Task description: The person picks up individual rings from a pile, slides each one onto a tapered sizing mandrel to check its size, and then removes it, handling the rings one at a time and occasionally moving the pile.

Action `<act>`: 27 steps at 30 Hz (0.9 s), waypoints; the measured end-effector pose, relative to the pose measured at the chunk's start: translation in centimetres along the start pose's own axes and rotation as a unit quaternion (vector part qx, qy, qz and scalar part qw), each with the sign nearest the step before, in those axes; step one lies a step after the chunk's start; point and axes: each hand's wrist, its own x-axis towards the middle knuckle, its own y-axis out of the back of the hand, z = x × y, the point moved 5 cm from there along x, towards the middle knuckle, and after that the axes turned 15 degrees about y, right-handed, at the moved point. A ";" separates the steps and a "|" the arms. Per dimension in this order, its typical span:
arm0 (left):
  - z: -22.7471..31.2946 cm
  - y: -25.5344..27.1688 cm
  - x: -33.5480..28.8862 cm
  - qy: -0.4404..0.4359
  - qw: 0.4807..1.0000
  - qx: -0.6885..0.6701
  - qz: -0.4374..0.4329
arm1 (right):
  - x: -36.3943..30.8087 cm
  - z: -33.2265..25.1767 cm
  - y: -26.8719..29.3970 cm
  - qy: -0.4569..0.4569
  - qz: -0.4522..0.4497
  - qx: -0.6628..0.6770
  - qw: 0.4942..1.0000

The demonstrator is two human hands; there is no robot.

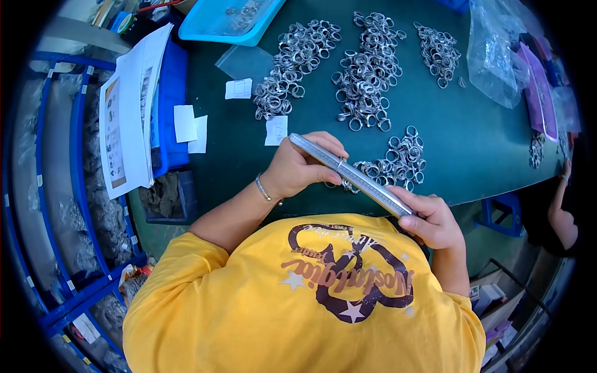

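A silvery ring mandrel (372, 186) with fine markings slants across in front of my chest, its far-left end raised above the table. My right hand (433, 219) grips its lower right end between thumb and fingers. Around the mandrel sits a thin silver ring (340, 163), and my left hand (298, 166) pinches at it with closed fingers. Just beneath and beyond the mandrel lies a small pile of silver rings (405, 155), partly hidden by the tool and my hands.
Larger heaps of rings (368, 74) cover the far side of the green table (448, 130). A light-blue basket (211, 31), paper slips (275, 130) and a blue bin (171, 105) stand left. Plastic bags (497, 62) lie right, near another person's arm (563, 205).
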 end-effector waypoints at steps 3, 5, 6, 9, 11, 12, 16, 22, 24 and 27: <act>0.1 0.0 0.2 0.000 1.000 -0.006 -0.003 | 0.0 0.3 0.0 0.009 0.003 -0.004 1.000; 0.1 -0.1 0.3 0.002 1.000 -0.008 -0.005 | -0.2 0.4 -0.1 0.021 0.009 -0.006 1.000; 0.1 0.1 0.3 0.012 1.000 -0.021 0.006 | -0.3 0.8 -0.1 -0.020 0.019 0.080 0.996; 0.9 1.2 0.1 0.037 0.990 -0.071 0.114 | -1.2 1.4 -0.1 -0.049 0.040 0.174 0.983; 2.3 4.2 0.1 -0.014 0.972 -0.016 0.233 | -2.0 1.4 1.1 -0.031 0.076 0.157 0.984; 4.0 4.8 0.2 -0.087 0.954 0.035 0.284 | -2.7 1.9 1.6 -0.029 0.104 0.134 0.985; 9.0 6.5 1.6 -0.175 0.740 0.527 0.378 | -3.5 2.3 2.4 -0.062 0.197 0.105 0.973; 7.4 8.0 3.1 -0.134 0.694 0.595 0.382 | -3.6 2.0 2.0 -0.049 0.220 0.091 0.970; 8.3 6.2 2.5 -0.188 0.681 0.598 0.380 | -3.6 2.2 2.1 -0.049 0.220 0.093 0.970; 6.2 2.6 2.4 -0.083 0.857 0.495 0.113 | -3.9 2.0 2.1 -0.042 0.217 0.095 0.971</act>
